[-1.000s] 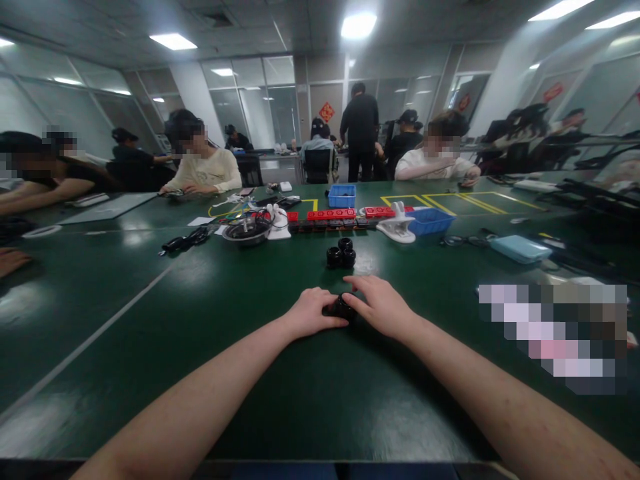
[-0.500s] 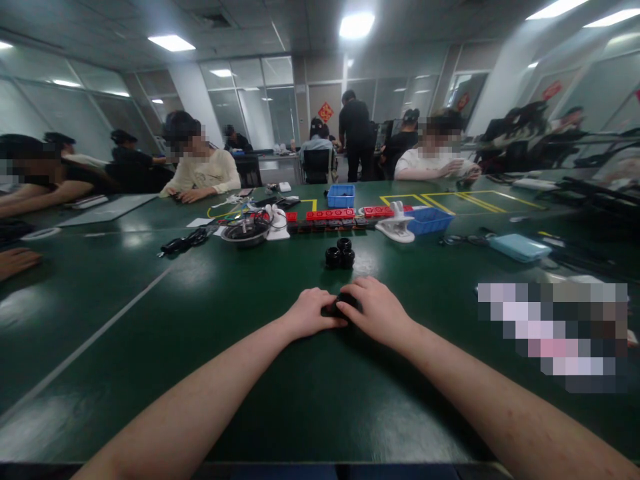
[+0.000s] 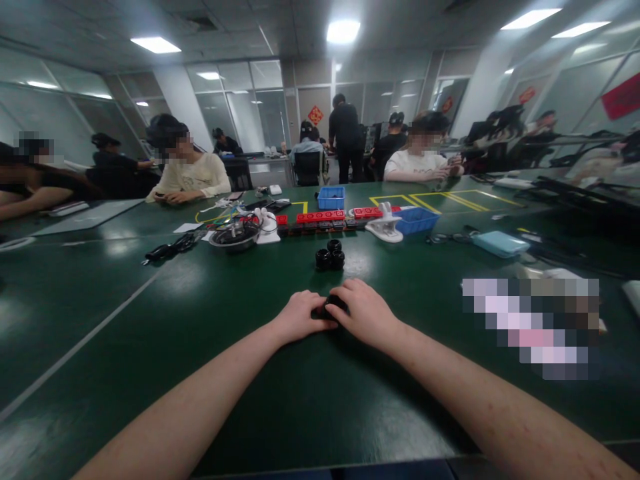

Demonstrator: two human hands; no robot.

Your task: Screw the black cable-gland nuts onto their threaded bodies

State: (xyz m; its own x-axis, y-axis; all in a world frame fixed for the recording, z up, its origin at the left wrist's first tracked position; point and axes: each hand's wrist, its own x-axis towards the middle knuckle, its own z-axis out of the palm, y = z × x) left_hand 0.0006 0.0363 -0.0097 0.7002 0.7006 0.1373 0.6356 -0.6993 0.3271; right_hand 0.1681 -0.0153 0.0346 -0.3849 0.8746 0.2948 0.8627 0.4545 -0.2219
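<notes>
Right index finger has curled in; both hands, half-closed, hold a black piece.

Nearer than the three black cylinders, the right hand has curled its once-spread fingers around the black cylindrical part. Well to the cylinders' left, a co-worker's hand has left the view; far to their right, more of a red banner shows. Beyond them, rightward, the white-shirted person has brought both hands closer together.
</notes>
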